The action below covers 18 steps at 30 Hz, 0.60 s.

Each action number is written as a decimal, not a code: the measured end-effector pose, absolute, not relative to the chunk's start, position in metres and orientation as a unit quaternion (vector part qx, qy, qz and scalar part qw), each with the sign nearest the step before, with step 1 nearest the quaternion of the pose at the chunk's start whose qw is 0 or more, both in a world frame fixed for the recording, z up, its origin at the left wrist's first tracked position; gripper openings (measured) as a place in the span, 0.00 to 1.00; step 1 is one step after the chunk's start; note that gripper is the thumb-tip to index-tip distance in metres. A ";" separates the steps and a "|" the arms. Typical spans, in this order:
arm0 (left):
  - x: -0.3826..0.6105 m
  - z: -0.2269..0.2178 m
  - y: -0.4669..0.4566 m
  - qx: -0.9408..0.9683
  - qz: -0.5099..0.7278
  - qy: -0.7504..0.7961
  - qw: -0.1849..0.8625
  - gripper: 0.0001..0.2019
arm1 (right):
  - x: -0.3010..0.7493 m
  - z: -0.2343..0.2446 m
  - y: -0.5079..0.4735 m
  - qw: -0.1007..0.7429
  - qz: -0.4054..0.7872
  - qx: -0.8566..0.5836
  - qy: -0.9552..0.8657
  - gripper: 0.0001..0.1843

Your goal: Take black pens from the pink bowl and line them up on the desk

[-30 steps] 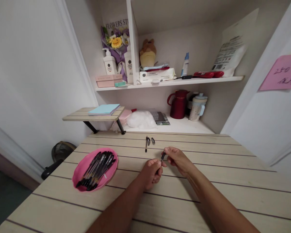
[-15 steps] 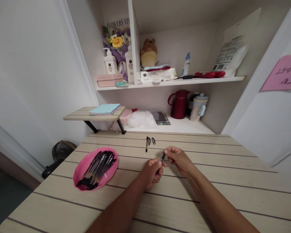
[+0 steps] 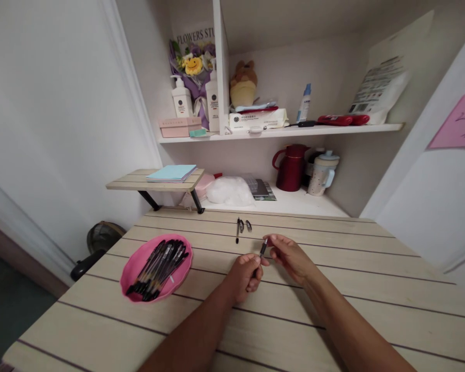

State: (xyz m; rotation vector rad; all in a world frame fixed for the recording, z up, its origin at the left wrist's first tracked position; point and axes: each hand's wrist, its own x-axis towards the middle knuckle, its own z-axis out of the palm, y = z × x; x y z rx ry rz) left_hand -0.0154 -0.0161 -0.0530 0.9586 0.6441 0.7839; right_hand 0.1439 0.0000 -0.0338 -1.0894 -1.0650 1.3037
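Note:
My left hand [image 3: 248, 276] is closed around a black pen [image 3: 263, 249], whose dark grip section points up and away from the fist. At the pen's silvery tip, the thumb and forefinger of my right hand [image 3: 289, 254] pinch together. The other right fingers curl loosely, and the hand partly hides the tip. Beyond my hands lie a slim black pen part [image 3: 237, 230] and two short black pieces that look like pen caps, a left cap [image 3: 242, 226] and a right cap [image 3: 248, 226].
A pink scalloped bowl [image 3: 127, 268] full of black pens [image 3: 158, 268] stands left on the slatted table [image 3: 294, 330]. Behind it, a small raised stand [image 3: 118, 182] bears blue paper [image 3: 172, 172]. A red jug [image 3: 290, 168] and a pale cup [image 3: 321, 175] stand under the shelf [image 3: 333, 129].
My right fingers have shifted up toward the pen's tip, so more of the dark grip shows. My left hand keeps its hold. The whole view has shifted slightly.

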 end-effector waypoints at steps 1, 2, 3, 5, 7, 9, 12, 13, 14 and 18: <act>-0.015 -0.054 -0.015 0.429 0.370 0.295 0.769 0.17 | 0.144 -0.035 0.006 0.531 0.517 -0.486 -0.463 0.22; -0.016 -0.054 -0.013 0.416 0.381 0.291 0.772 0.17 | 0.144 -0.037 0.014 0.515 0.475 -0.527 -0.482 0.22; -0.016 -0.055 -0.012 0.403 0.392 0.287 0.775 0.17 | 0.143 -0.038 0.023 0.491 0.427 -0.570 -0.502 0.21; -0.018 -0.056 -0.008 0.381 0.414 0.279 0.778 0.16 | 0.138 -0.038 0.045 0.440 0.341 -0.635 -0.535 0.19; -0.019 -0.057 -0.005 0.366 0.433 0.276 0.776 0.15 | 0.130 -0.037 0.068 0.412 0.293 -0.659 -0.557 0.14; -0.020 -0.058 -0.003 0.358 0.450 0.274 0.771 0.15 | 0.120 -0.035 0.088 0.396 0.261 -0.675 -0.565 0.09; -0.020 -0.060 -0.001 0.353 0.476 0.267 0.760 0.16 | 0.104 -0.035 0.109 0.370 0.221 -0.704 -0.564 0.08; -0.019 -0.061 0.000 0.352 0.481 0.264 0.759 0.16 | 0.101 -0.036 0.113 0.361 0.215 -0.712 -0.562 0.09; -0.019 -0.062 0.001 0.352 0.483 0.261 0.758 0.16 | 0.099 -0.037 0.115 0.354 0.212 -0.718 -0.561 0.10; -0.020 -0.063 0.002 0.362 0.467 0.265 0.762 0.17 | 0.107 -0.042 0.113 0.335 0.223 -0.732 -0.550 0.06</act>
